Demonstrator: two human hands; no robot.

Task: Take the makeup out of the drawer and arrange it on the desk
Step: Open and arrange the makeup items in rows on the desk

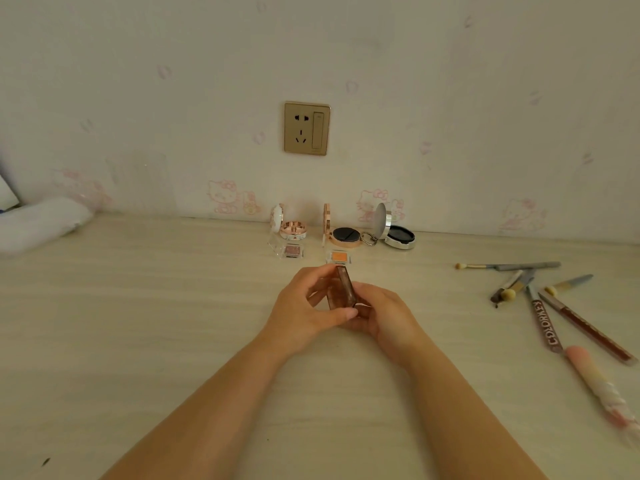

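a small clear case (341, 287) with a brown glittery pan stands tilted on edge, held up above the pale desk (138, 323). behind it, by the wall, three round compacts stand open: a white and rose-gold one (292, 228), a rose-gold one with a dark pad (343, 234) and a silver one (398, 233). two small open clear cases, pink (292, 250) and orange (338, 256), lie just before them, while brushes and pencils (540, 289) lie scattered well apart.

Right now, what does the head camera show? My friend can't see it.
Two hands, left hand and right hand, hold a small brown makeup case above a pale desk. Three open compacts stand by the wall, and brushes and pencils lie on the right.
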